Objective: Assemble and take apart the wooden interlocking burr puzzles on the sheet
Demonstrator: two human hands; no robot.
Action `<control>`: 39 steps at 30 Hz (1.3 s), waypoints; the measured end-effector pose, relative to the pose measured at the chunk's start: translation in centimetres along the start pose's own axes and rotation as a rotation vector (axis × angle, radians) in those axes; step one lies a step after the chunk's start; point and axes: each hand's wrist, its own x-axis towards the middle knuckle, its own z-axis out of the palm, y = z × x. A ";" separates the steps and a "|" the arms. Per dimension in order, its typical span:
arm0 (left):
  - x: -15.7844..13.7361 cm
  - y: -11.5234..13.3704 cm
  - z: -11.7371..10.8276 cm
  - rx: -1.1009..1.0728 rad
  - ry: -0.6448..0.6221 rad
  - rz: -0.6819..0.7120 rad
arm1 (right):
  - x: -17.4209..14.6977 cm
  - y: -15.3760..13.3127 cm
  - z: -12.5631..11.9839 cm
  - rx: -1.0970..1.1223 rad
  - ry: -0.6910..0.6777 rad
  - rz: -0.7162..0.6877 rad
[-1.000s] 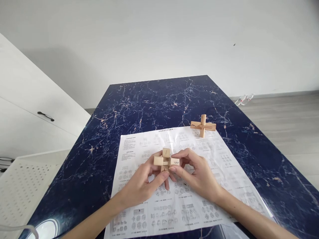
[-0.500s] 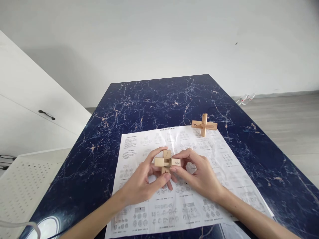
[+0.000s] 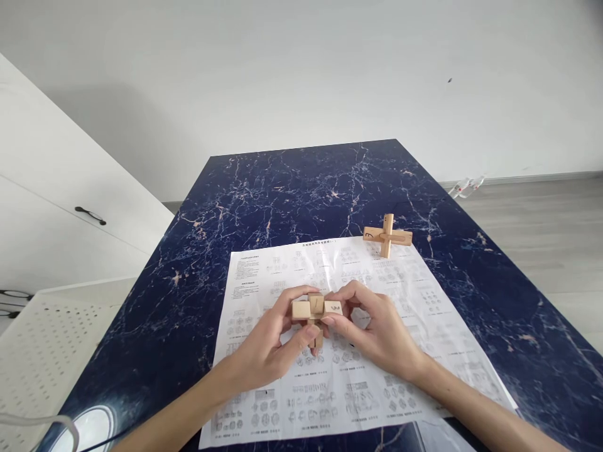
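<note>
A pale wooden burr puzzle (image 3: pixel 316 304) is held just above the printed sheet (image 3: pixel 277 411), its block ends marked with pen strokes. My left hand (image 3: pixel 273 336) grips it, with the index finger over the far side and the thumb on the near block. On the other side, my right hand (image 3: pixel 370 320) pinches the block marked "3" between thumb and index finger. The puzzle's underside and some left fingers are hidden. At the sheet's top right corner stands a cross-shaped wooden puzzle (image 3: pixel 387 236) with pen marks, touched by neither hand.
Blue marble-patterned table (image 3: pixel 282 194) lies under the sheet, against a white wall. To the left are a white cabinet (image 3: pixel 70 188) and a perforated white panel (image 3: pixel 51 339). Clear plastic bottles (image 3: pixel 466 186) lie on the floor at right. A cable (image 3: pixel 42 419) curves at bottom left.
The puzzle's middle piece has shifted toward me between the side blocks, closing the central gap and showing more of the near block. My left thumb has moved slightly left with it.
</note>
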 end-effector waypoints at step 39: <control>0.6 -0.1 -0.1 -0.276 -0.046 -0.110 | 0.7 -0.1 -0.6 0.442 -0.404 0.366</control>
